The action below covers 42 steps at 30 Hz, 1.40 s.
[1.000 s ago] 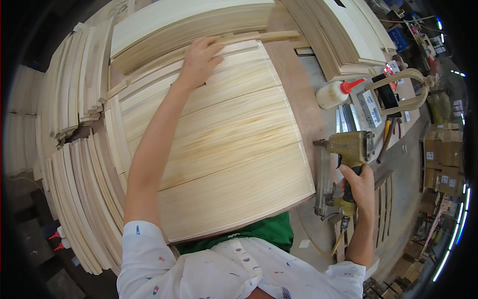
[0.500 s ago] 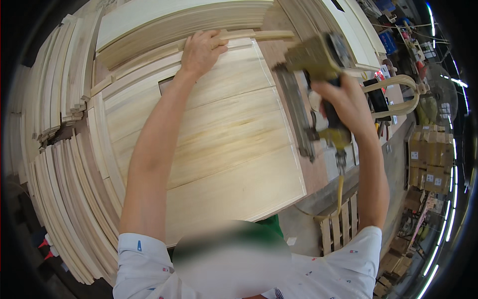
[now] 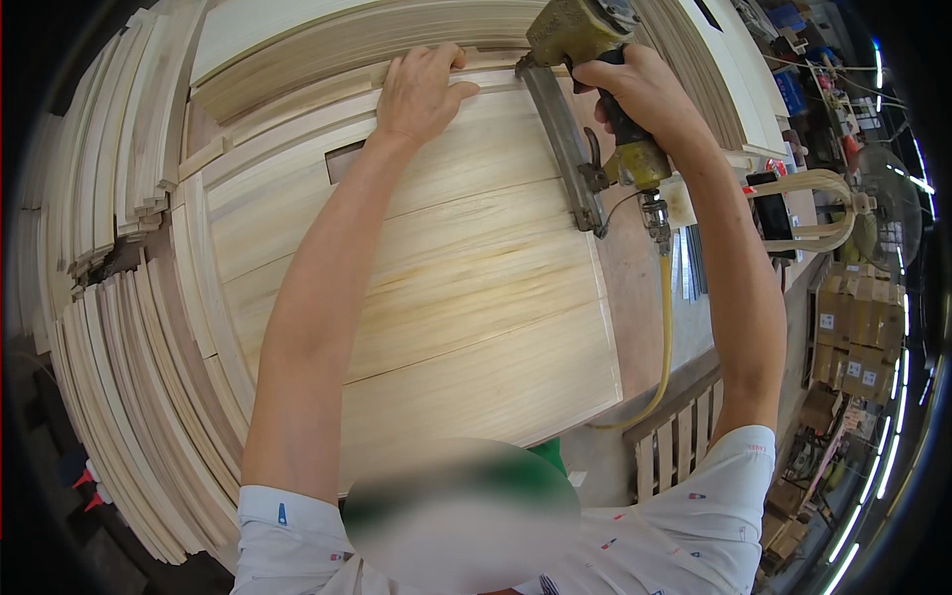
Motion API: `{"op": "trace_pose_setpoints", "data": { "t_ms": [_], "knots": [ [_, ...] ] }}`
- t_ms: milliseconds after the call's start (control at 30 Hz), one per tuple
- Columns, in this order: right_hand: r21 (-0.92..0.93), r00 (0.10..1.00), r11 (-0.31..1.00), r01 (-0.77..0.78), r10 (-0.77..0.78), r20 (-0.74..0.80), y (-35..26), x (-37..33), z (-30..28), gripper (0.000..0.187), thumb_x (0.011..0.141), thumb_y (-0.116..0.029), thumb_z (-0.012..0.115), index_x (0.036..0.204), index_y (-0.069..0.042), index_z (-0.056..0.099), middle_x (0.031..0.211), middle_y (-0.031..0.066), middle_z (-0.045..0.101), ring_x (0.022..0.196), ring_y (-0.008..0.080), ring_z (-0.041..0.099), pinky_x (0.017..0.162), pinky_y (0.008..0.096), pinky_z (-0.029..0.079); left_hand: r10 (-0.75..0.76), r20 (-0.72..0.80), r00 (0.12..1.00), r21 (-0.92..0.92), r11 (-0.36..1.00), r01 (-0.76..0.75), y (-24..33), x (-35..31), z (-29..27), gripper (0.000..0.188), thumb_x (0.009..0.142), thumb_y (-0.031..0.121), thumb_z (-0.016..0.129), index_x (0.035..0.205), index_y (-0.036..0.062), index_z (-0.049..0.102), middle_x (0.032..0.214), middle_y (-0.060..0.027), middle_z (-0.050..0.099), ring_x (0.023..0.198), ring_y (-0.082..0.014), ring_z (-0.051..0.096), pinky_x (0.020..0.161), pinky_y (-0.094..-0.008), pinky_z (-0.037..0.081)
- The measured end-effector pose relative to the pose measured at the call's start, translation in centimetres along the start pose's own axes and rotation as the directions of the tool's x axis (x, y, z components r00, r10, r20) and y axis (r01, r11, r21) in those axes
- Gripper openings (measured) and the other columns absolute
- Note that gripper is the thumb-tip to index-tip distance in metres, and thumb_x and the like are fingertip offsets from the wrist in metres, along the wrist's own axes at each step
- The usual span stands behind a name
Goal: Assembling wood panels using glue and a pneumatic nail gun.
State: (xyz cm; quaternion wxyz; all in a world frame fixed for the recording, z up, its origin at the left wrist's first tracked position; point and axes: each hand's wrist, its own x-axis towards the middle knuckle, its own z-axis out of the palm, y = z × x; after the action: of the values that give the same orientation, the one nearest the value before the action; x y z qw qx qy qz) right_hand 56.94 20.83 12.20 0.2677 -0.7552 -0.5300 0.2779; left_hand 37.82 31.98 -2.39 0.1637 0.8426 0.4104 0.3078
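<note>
A pale panel of joined boards lies before me, with a small rectangular cutout near its far left. Along its far edge runs a narrow wooden strip. My left hand curls its fingers over this strip, thumb stretched to the right. In my right hand is the handle of a worn yellow-brown nail gun. Its nose is at the strip near the panel's far right corner; contact cannot be made out. The long magazine slants back over the panel's right edge.
Stacked boards stand behind the panel and along the left. A yellow air hose hangs from the gun past the right edge. A pallet, a curved wooden frame and cardboard boxes are at the right.
My right hand has brought the nail gun away from me and leftward, to the panel's far right corner. My left hand has shifted slightly right along the strip.
</note>
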Motion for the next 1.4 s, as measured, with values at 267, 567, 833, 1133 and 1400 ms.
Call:
{"op": "trace_pose_setpoints", "data": {
  "t_ms": [267,567,833,1133,1400],
  "knots": [
    [0.010,0.998,0.999,0.042,-0.042,0.054,0.8,1.4,0.0,0.028,0.080,-0.025,0.064,0.077,0.002,0.060,0.062,0.0049,0.058,0.050,0.0111,0.057,0.046,0.0270,0.046,0.145,-0.156,0.977,0.009,0.989,-0.146,-1.3,0.1,0.7,0.033,0.074,0.031,0.075,0.094,0.0083,0.062,0.090,-0.0092,0.066,0.093,-0.0306,0.059,0.083,-0.0439,0.043],
    [-0.036,0.998,0.997,0.065,-0.066,-0.021,-0.2,0.7,1.4,0.024,0.076,-0.020,0.060,0.074,0.004,0.059,0.058,0.0062,0.054,0.045,0.0147,0.056,0.042,0.0298,0.046,0.175,-0.149,0.973,0.225,0.964,-0.139,-3.6,-6.3,-4.7,0.050,0.080,0.033,0.068,0.119,0.0026,0.059,0.133,-0.0192,0.051,0.128,-0.0353,0.043,0.108,-0.0461,0.031],
    [-0.103,0.995,0.991,0.083,-0.089,-0.048,-0.8,0.5,1.2,0.024,0.076,-0.020,0.059,0.070,0.003,0.058,0.056,0.0061,0.054,0.045,0.0148,0.057,0.042,0.0294,0.046,-0.206,-0.001,0.979,0.494,0.851,0.179,-9.5,-18.2,-17.5,0.072,0.089,0.045,0.058,0.138,-0.0047,0.040,0.150,-0.0220,0.031,0.142,-0.0344,0.025,0.114,-0.0461,0.019],
    [-0.165,0.997,0.985,0.048,-0.057,-0.053,-1.4,0.6,1.9,0.025,0.077,-0.022,0.059,0.068,0.002,0.059,0.053,0.0063,0.054,0.044,0.0154,0.057,0.042,0.0287,0.046,-0.288,0.014,0.957,0.501,0.830,0.243,-10.6,-18.4,-17.1,0.075,0.093,0.054,0.047,0.142,-0.0027,0.036,0.150,-0.0224,0.031,0.142,-0.0353,0.023,0.114,-0.0463,0.017],
    [-0.156,0.999,0.988,-0.022,0.017,-0.028,-2.1,0.3,1.4,0.023,0.078,-0.021,0.061,0.076,0.003,0.059,0.054,0.0056,0.053,0.043,0.0150,0.055,0.041,0.0300,0.045,-0.257,-0.002,0.966,0.528,0.820,0.219,-10.4,-18.4,-17.3,0.072,0.096,0.054,0.042,0.142,-0.0015,0.037,0.149,-0.0218,0.034,0.141,-0.0346,0.025,0.113,-0.0445,0.019]
  ]
}}
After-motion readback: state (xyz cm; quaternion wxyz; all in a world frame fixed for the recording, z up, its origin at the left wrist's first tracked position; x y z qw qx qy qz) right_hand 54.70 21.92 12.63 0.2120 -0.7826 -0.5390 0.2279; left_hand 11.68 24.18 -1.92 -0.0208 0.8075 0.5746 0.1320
